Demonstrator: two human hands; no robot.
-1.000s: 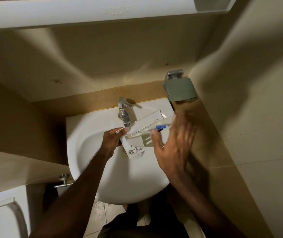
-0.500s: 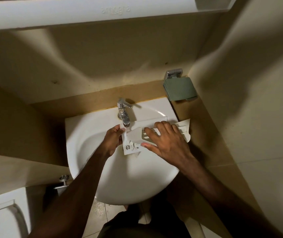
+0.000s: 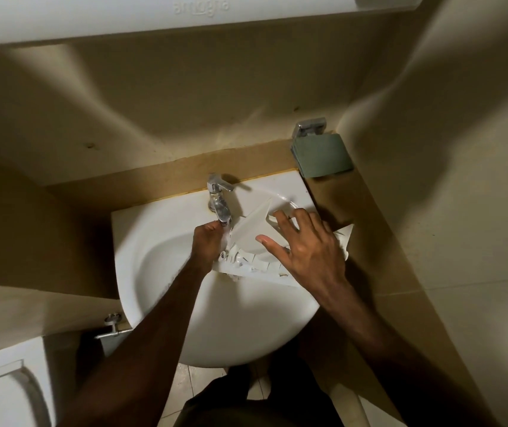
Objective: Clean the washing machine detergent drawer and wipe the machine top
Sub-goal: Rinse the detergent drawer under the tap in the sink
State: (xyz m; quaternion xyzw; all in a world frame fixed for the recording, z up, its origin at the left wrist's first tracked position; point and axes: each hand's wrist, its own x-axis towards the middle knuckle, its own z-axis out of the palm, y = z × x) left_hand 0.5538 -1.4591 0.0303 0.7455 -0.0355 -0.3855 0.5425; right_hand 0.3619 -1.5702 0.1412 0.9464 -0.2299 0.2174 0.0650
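Drawer (image 3: pixel 251 232) sits tilted over the sink (image 3: pixel 166 241), under the tap (image 3: pixel 219 204), its right end past the basin's right rim. Sink is boxed in: wall close behind, side wall close on the right, with a narrow tan ledge (image 3: pixel 336 192) between rim and walls. Soap dish (image 3: pixel 322 154) hangs at the back right corner. Basin's front half lies open.

Left hand (image 3: pixel 206 245) reaches from lower left and grips the drawer's left end just below the spout. Right hand (image 3: pixel 305 245) comes from lower right, palm down, fingers spread and curled over the drawer's top, thumb on its near face.
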